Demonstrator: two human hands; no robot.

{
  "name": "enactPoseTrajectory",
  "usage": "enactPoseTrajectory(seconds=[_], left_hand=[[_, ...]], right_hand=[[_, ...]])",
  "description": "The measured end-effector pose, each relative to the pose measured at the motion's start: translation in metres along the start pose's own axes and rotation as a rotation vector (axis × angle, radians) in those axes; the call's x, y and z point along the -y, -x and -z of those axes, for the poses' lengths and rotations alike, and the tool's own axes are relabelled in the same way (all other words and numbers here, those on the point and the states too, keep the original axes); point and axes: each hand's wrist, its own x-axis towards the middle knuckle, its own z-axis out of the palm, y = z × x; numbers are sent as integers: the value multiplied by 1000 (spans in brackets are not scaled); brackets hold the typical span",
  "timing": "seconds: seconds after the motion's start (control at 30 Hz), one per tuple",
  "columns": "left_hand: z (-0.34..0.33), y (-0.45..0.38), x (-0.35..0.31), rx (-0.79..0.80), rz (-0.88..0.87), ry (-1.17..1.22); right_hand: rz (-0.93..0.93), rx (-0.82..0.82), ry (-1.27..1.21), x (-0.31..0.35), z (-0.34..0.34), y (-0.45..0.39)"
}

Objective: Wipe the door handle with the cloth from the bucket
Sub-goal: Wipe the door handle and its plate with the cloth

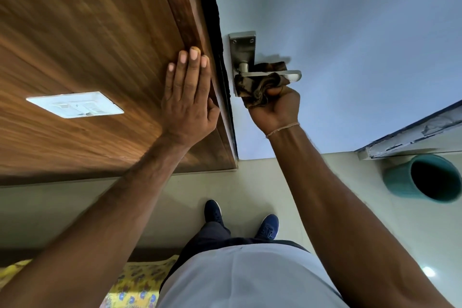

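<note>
White switch plate (75, 105) set flat in brown wood-grain panel (82, 40). Pale beige floor (250, 187) below. Two dark blue shoes (267, 226) on floor, side by side, slightly apart. Yellow floral fabric (140, 282) at bottom left. Grey ledge with chipped paint (412, 136) at right edge.

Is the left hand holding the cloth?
No. The left hand lies flat on the wooden panel; the right hand grips the cloth against the door handle.
</note>
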Motion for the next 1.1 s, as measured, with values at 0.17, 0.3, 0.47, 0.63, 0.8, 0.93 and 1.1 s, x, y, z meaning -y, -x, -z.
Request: enactPoseTrajectory(seconds=[0.17,0.3,0.47,0.63,0.8,0.93,1.1], left_hand=[[-1,1,-2,1,12,1],[-2,1,-3,-13,20,6],[0,2,0,-7,-15,7],[0,2,0,0,-2,-12],[-1,2,-2,-24,0,3],[-1,2,-1,-28,-7,-2],[-1,1,-3,-37,9,-1]], right_hand=[[120,-143,323,-13,-6,-4],[209,-242,708,-22,3,-3],[197,-186,440,-10,-4,-5],[45,-71,163,-2,-3,-8],[38,-18,202,5,-7,-5],[116,-48,160,30,1,-6],[175,36,107,51,6,-4]])
